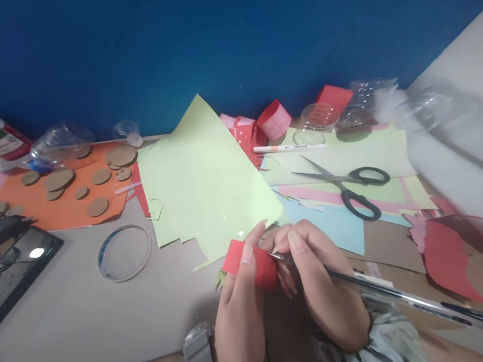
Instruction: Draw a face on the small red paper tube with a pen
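Note:
My left hand (241,292) is closed on a strip of red paper (263,269), which looks cut into a fringe at its right end. A bit of green paper (220,280) pokes out on the left of that hand. Pinched in my right hand (322,272) is a long dark pen-like stick (390,292). Its pointed silver tip meets or nearly meets the fringed end of the red paper; contact cannot be made out. Just beyond both hands lies a large pale green sheet (204,181).
Black-handled scissors (347,178) and a white marker (286,148) lie on coloured sheets to the right. Brown cardboard discs (58,179) rest on orange paper (79,208). A tape ring (124,253) and a dark device (2,276) sit left. A blue wall (217,36) stands behind.

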Motion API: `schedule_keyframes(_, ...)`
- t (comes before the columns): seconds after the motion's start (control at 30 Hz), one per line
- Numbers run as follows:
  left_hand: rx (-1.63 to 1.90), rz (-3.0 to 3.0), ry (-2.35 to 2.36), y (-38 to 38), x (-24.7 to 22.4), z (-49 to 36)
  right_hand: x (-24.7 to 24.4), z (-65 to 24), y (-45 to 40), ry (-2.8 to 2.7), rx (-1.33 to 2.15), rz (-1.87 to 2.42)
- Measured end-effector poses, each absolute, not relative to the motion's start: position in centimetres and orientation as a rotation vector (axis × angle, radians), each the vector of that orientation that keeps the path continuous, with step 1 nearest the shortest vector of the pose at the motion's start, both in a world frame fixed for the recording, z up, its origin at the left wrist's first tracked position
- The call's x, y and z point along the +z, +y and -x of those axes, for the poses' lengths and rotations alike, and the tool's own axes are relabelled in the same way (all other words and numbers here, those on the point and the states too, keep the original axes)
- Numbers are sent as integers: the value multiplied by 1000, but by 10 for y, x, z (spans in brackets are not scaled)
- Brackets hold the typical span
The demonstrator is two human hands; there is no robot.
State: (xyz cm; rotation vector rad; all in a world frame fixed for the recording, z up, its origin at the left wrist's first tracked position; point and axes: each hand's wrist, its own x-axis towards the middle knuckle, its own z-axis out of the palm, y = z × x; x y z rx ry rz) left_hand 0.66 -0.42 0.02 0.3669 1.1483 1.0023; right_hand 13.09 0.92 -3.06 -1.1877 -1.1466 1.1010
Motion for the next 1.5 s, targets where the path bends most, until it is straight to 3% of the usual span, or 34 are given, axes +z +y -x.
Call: schedule_keyframes(1.5, 999, -352, 1071, 1, 7, -8, -28, -137, 11, -1325, 985, 1124)
